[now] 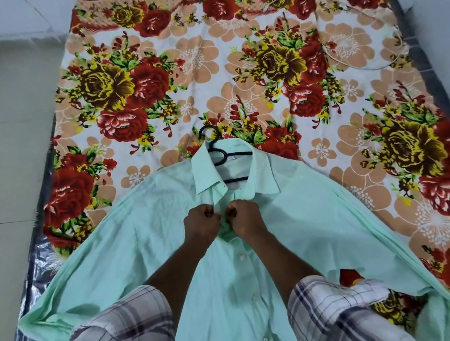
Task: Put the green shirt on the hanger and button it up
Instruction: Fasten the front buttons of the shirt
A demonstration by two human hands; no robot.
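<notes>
The pale green shirt lies face up on the bed, sleeves spread to both sides. A black hanger sits inside its open collar, with the hook poking out above. My left hand and my right hand meet on the front placket just below the collar. Each pinches a shirt edge with curled fingers, knuckles nearly touching. Small white buttons run down the placket toward me; whether these are fastened I cannot tell.
A floral bedsheet in red, yellow and peach covers the mattress. A thin white cord curls at the far right of the bed. Pale tiled floor lies to the left. My checked sleeves fill the bottom of the view.
</notes>
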